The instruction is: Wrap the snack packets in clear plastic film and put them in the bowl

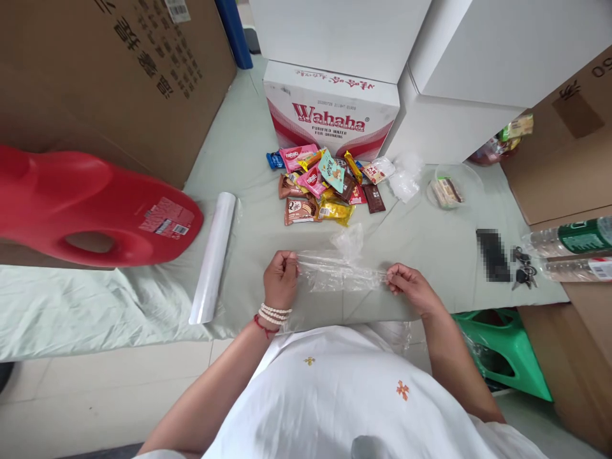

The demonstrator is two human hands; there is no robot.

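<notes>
Left hand (281, 280): closed, thumb and fingers pinching one end of the plastic (335, 274), at its 9 o'clock
Right hand (410, 287): closed likewise on the opposite end, at 3 o'clock
Plastic, clear, creased: strung between both hands at the near edge of the table (258, 236); opposed pinches presumably keep it taut; bag or sheet, cannot tell
Snacks (333, 172), wrapped, assorted: loose heap at 12 o'clock, at the foot of the carton (329, 118), which likely serves as backstop
Roll (213, 258): 9 o'clock, beyond the left hand, apparently laid aside for elbow room
Tub (471, 191), clear: 2 o'clock, holding a packet (447, 192)
Keys (526, 275): 3 o'clock, well apart, seemingly parked out of the way
</notes>
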